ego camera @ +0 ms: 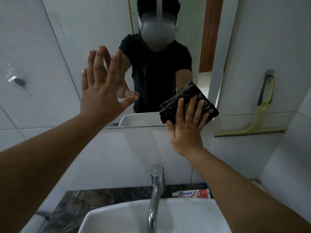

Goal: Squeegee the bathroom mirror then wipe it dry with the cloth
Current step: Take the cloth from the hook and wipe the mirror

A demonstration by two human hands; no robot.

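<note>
One legible text is present. A toothpaste tube (193, 193) lies on its side on the dark stone bench (94, 197), behind the rim of the white basin (168, 214) and to the right of the tap (155, 190). On the tube's white section the brand name "Pepsodent" is printed in blue lettering; the tube's right part is red and carries small print too fine to read. A faint orange mark shows on the chest of the black shirt (156, 64) seen in the mirror (94, 27); it cannot be read as letters or numbers.
</note>
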